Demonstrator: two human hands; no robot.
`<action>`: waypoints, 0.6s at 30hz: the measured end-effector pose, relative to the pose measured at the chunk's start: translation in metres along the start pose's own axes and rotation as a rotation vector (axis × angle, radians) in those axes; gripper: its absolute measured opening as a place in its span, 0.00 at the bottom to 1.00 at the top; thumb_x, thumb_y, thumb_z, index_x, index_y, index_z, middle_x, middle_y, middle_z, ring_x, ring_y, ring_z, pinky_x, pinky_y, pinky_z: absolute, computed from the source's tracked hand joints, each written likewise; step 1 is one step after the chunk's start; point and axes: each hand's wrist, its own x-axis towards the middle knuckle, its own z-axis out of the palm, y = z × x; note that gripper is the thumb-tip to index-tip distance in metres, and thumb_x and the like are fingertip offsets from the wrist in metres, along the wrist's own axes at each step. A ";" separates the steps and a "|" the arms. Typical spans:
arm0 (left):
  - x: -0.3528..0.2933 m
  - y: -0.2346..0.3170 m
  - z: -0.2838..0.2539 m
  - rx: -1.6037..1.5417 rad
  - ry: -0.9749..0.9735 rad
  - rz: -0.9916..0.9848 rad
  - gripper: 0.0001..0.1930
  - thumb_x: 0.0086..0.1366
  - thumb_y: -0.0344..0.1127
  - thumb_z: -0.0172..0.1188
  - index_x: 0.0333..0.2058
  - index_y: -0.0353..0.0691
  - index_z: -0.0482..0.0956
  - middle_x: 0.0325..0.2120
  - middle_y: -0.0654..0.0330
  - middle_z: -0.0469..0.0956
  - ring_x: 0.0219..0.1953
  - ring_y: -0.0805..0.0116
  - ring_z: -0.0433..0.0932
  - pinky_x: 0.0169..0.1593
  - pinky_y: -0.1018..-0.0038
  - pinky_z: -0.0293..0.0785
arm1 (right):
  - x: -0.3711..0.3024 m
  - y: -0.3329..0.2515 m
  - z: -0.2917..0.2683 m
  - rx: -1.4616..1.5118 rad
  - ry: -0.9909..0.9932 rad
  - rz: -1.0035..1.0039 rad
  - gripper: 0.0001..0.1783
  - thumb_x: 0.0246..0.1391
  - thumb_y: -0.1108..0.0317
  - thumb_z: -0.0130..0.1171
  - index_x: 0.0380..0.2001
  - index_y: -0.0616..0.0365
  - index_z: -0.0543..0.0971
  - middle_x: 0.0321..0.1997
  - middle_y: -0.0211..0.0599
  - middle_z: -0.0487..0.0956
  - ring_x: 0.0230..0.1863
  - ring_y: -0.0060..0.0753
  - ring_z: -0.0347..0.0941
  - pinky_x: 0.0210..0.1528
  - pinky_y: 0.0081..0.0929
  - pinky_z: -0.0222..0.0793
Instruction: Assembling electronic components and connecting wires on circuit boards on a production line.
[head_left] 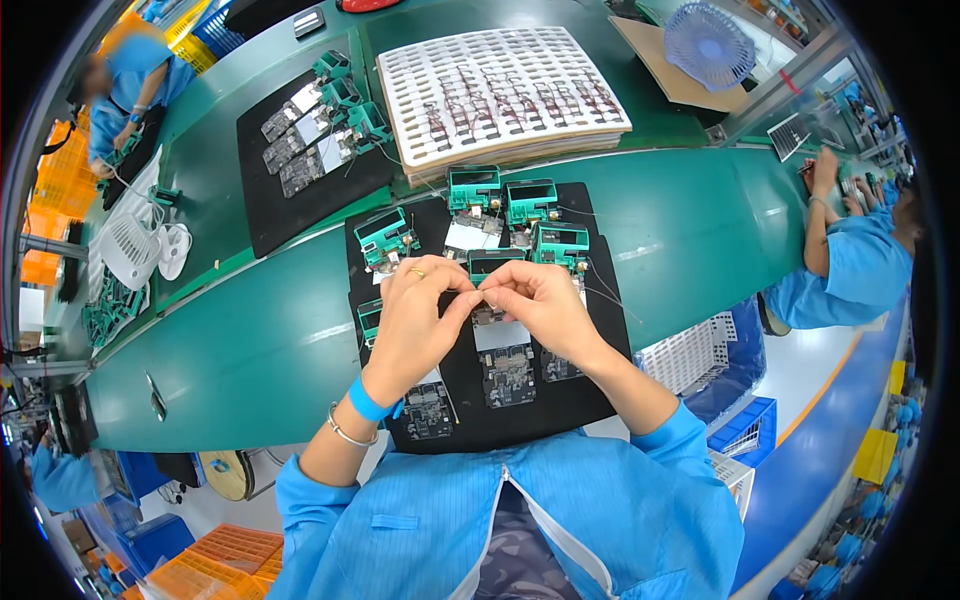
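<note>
Workbench (700, 225), green-topped, is running across the station in front of me. Beyond the work area, a stack of white slotted trays (408, 135) is bearing rows of small wired parts. A black mat (590, 402) is covering the near part of the bench and carrying several green housings (387, 238) and dark circuit boards (430, 412).

On that mat, the middle circuit-board assembly (508, 378) is lying below and slightly to the right of the point where my hands are meeting. Its long axis is pointing away from my body: green end housing (495, 260) far, silvery plate (500, 334) midway, dark board near. My left hand (415, 308) is reaching in from the left, my right hand (540, 305) from the right. Both are standing over the join between housing and plate, the right being the nearer to the plate, while most of the assembly is extending back toward me.

On each hand, thumb and forefinger are pinching together, the fingertips (470, 299) of both meeting. A gold-coloured ring (416, 271) is sitting on one left finger. Anything between the tips is showing too small to identify; I cannot tell whether they are touching the assembly.
</note>
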 end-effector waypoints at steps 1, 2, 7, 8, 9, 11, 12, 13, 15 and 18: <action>0.001 0.000 0.000 -0.003 -0.003 0.001 0.06 0.55 0.35 0.63 0.29 0.39 0.79 0.35 0.61 0.76 0.46 0.60 0.70 0.50 0.64 0.59 | 0.000 0.003 -0.001 -0.001 0.003 0.002 0.08 0.54 0.70 0.58 0.34 0.64 0.80 0.22 0.29 0.78 0.22 0.15 0.72 0.26 0.17 0.70; 0.003 0.001 0.000 0.029 -0.004 0.014 0.06 0.55 0.35 0.63 0.29 0.39 0.79 0.35 0.61 0.76 0.46 0.60 0.69 0.50 0.64 0.58 | 0.001 0.008 -0.002 -0.036 0.020 -0.015 0.09 0.54 0.70 0.59 0.36 0.64 0.80 0.21 0.30 0.78 0.22 0.15 0.72 0.25 0.18 0.70; 0.010 -0.011 0.001 0.081 -0.059 -0.091 0.07 0.55 0.33 0.64 0.27 0.36 0.78 0.33 0.60 0.72 0.43 0.60 0.68 0.50 0.65 0.59 | -0.014 0.008 -0.003 -0.084 0.081 0.069 0.12 0.54 0.69 0.59 0.40 0.63 0.80 0.22 0.32 0.79 0.21 0.17 0.72 0.24 0.20 0.69; 0.011 -0.011 0.002 0.080 -0.062 -0.089 0.07 0.55 0.33 0.64 0.27 0.36 0.78 0.33 0.60 0.72 0.43 0.60 0.68 0.50 0.65 0.59 | -0.017 0.015 -0.001 -0.075 0.059 0.081 0.12 0.54 0.69 0.59 0.40 0.63 0.80 0.22 0.33 0.79 0.21 0.17 0.72 0.24 0.20 0.69; 0.012 -0.010 0.003 0.099 -0.084 -0.103 0.07 0.55 0.34 0.64 0.27 0.36 0.78 0.34 0.60 0.72 0.44 0.60 0.67 0.50 0.65 0.58 | -0.019 0.024 0.001 -0.065 0.036 0.093 0.12 0.53 0.69 0.59 0.40 0.63 0.80 0.22 0.33 0.80 0.22 0.17 0.73 0.24 0.20 0.69; 0.014 -0.008 0.006 0.118 -0.109 -0.117 0.07 0.55 0.34 0.64 0.26 0.37 0.78 0.34 0.60 0.71 0.44 0.60 0.67 0.50 0.64 0.57 | -0.020 0.025 0.005 -0.069 0.042 0.109 0.11 0.53 0.69 0.59 0.39 0.63 0.80 0.23 0.34 0.80 0.22 0.18 0.73 0.24 0.20 0.69; 0.016 -0.008 0.007 0.146 -0.107 -0.125 0.08 0.55 0.35 0.64 0.26 0.37 0.77 0.33 0.60 0.71 0.44 0.60 0.67 0.49 0.64 0.57 | -0.020 0.023 0.005 -0.099 0.043 0.112 0.11 0.54 0.69 0.59 0.38 0.63 0.80 0.23 0.34 0.80 0.22 0.19 0.74 0.25 0.21 0.69; 0.016 -0.007 0.008 0.175 -0.104 -0.135 0.08 0.56 0.35 0.63 0.25 0.38 0.77 0.33 0.60 0.71 0.44 0.60 0.66 0.49 0.64 0.56 | -0.021 0.022 0.006 -0.128 0.041 0.115 0.11 0.54 0.69 0.59 0.38 0.63 0.80 0.24 0.35 0.81 0.22 0.20 0.74 0.25 0.21 0.70; 0.016 -0.005 0.008 0.199 -0.102 -0.133 0.08 0.56 0.35 0.63 0.25 0.38 0.76 0.33 0.60 0.70 0.44 0.59 0.66 0.49 0.64 0.56 | -0.022 0.023 0.009 -0.132 0.063 0.083 0.11 0.53 0.70 0.59 0.38 0.64 0.80 0.24 0.36 0.80 0.23 0.22 0.75 0.26 0.22 0.70; 0.017 -0.007 0.006 0.224 -0.115 -0.124 0.08 0.56 0.35 0.62 0.24 0.38 0.75 0.32 0.60 0.70 0.44 0.59 0.66 0.49 0.64 0.56 | -0.021 0.012 0.006 -0.220 0.071 0.050 0.10 0.53 0.72 0.58 0.39 0.64 0.79 0.25 0.39 0.80 0.24 0.26 0.76 0.27 0.25 0.70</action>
